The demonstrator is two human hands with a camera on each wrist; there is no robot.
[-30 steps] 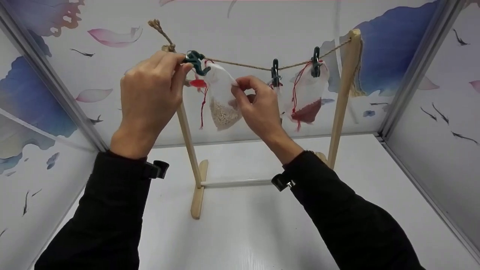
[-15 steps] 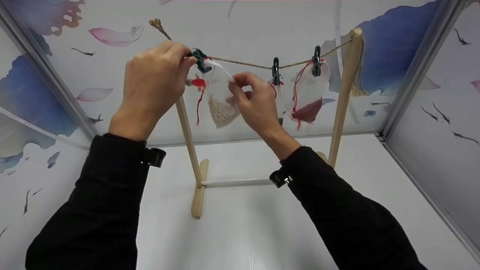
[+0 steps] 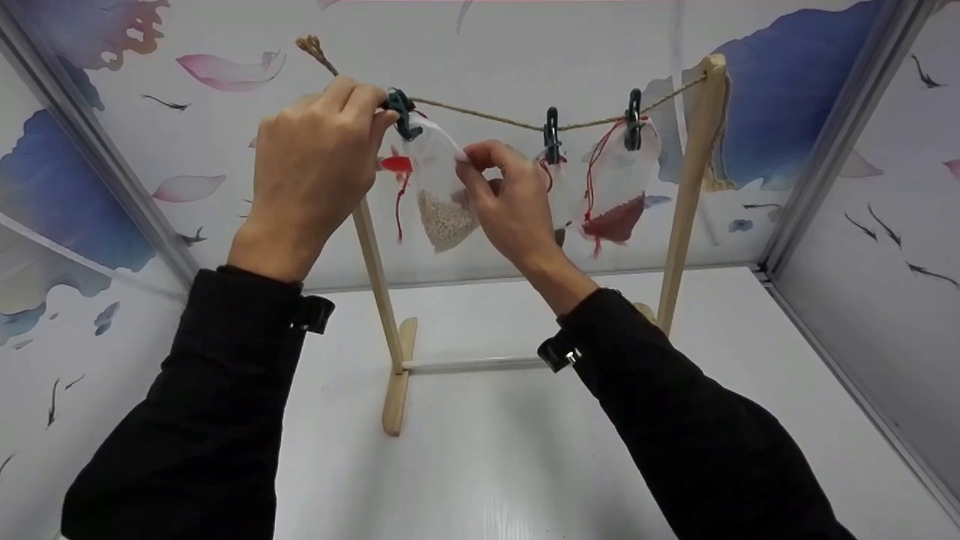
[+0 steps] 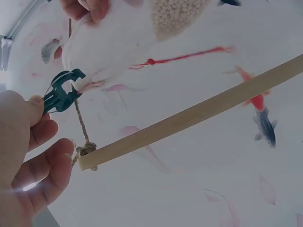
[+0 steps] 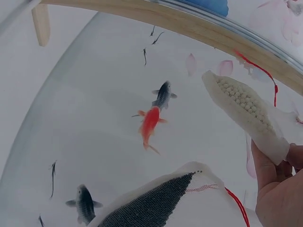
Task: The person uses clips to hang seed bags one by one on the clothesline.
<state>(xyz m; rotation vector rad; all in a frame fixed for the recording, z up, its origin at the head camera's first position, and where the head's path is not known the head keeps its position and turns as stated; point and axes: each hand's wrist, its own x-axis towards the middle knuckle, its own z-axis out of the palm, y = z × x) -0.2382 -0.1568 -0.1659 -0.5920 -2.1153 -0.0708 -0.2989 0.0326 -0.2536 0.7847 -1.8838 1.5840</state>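
Note:
My left hand (image 3: 315,169) pinches a dark green clothespin (image 3: 403,118) near the rope's left end. In the left wrist view, the spread jaws of that clothespin (image 4: 62,92) stand at the rope and the red-threaded corner of a sheer white drawstring bag (image 4: 106,45). Pale beads fill the bottom of this bag (image 3: 442,217), and its red cord dangles on the left. By the top edge, my right hand (image 3: 514,199) holds the bag between thumb and fingers. In the right wrist view, the beaded bag (image 5: 241,101) hangs beside the fingers.
A rope (image 3: 487,116) spans two wooden posts (image 3: 690,195). Green clothespins (image 3: 552,135) hold other bags on it, one with red contents (image 3: 619,217), one with dark grains (image 5: 151,203). A white crossbar (image 3: 472,365) joins the feet. Printed panels surround the white table (image 3: 510,450).
My left hand has shifted slightly right and up, bringing the clothespin closer over the bag's corner and turning it more upright. My right hand and the bag have risen a little.

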